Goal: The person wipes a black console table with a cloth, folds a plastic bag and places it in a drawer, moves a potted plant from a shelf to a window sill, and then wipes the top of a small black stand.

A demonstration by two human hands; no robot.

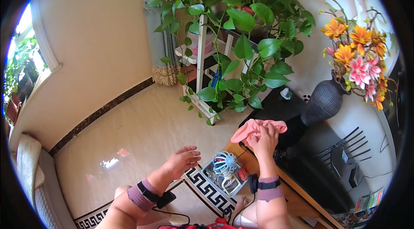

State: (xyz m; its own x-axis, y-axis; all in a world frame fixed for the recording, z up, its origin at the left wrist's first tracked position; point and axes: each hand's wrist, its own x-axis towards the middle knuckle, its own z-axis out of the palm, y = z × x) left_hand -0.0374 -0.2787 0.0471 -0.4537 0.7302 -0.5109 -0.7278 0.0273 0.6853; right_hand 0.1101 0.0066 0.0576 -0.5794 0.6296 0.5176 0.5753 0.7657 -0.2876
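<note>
My right hand [266,139] grips a bunched pink cloth [250,131] over the front edge of the black-topped cabinet [291,177]. To the left, my left hand [186,161] is held above the floor with its fingers apart and nothing in it. Between and below my hands, a light blue plastic basket [216,188] stands on the floor by the cabinet. It holds a round light blue slatted object [225,163], a white-framed item [231,184], a red item [242,174] and other small things.
A white plant stand [201,57] with trailing pothos [243,18] stands ahead. On the cabinet are a dark ribbed vase [325,101] of artificial flowers, a black router [339,161] and a small white figurine [286,93]. A grey sofa [53,177] is at left. Black cables hang near my wrists.
</note>
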